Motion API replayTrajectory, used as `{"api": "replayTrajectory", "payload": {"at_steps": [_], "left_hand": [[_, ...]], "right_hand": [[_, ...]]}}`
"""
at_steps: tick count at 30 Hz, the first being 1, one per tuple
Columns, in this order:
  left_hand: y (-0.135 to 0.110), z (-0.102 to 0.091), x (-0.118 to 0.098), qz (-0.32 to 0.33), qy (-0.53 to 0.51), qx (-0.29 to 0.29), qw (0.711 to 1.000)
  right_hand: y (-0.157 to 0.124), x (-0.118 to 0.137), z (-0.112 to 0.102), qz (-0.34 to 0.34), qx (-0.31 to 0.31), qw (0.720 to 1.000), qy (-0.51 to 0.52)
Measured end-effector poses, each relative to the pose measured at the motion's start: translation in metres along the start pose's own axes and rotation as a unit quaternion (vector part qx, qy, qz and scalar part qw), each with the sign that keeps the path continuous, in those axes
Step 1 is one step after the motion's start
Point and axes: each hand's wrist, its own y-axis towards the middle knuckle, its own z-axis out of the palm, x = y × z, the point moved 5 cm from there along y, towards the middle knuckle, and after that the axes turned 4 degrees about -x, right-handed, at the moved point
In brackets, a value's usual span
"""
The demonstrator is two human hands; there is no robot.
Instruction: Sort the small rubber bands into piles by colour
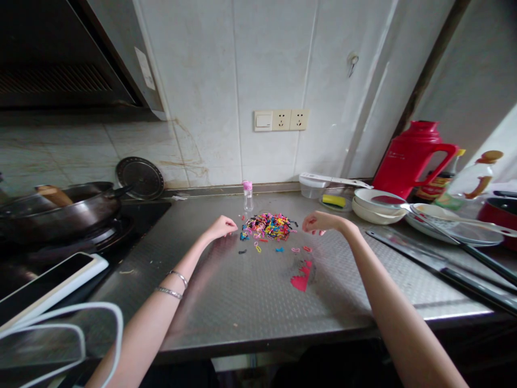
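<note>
A heap of small multicoloured rubber bands (271,226) lies on the steel counter between my two hands. My left hand (223,227) is at the heap's left, its fingers drawn together and pointing toward the bands. Whatever those fingers hold, if anything, is too small to make out. To the right of the heap, my right hand (320,221) hangs just over the counter with its fingers curled down and in; their tips are partly hidden. Several loose bands lie in front, among them a blue band (279,249) and a yellow band (258,249). Behind the heap stands a small clear bottle (247,200) with a pink cap.
A torn pink-red piece (301,277) lies nearer the counter edge. At right are stacked bowls (377,213), a knife (407,250), a red thermos (416,161) and a yellow sponge (334,201). A pan (81,213) sits on the stove at left, near a white cable (115,310).
</note>
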Motion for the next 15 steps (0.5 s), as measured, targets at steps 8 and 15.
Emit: {"api": "replayTrajectory", "payload": {"at_steps": [8, 15], "left_hand": [[-0.001, 0.002, -0.003, 0.006, 0.005, -0.01, 1.0], [-0.002, 0.016, -0.004, -0.002, -0.004, 0.011, 1.0]], "right_hand": [[0.03, -0.015, 0.003, -0.011, -0.234, 0.967, -0.1], [0.029, -0.016, 0.015, 0.013, -0.231, 0.965, -0.127]]}}
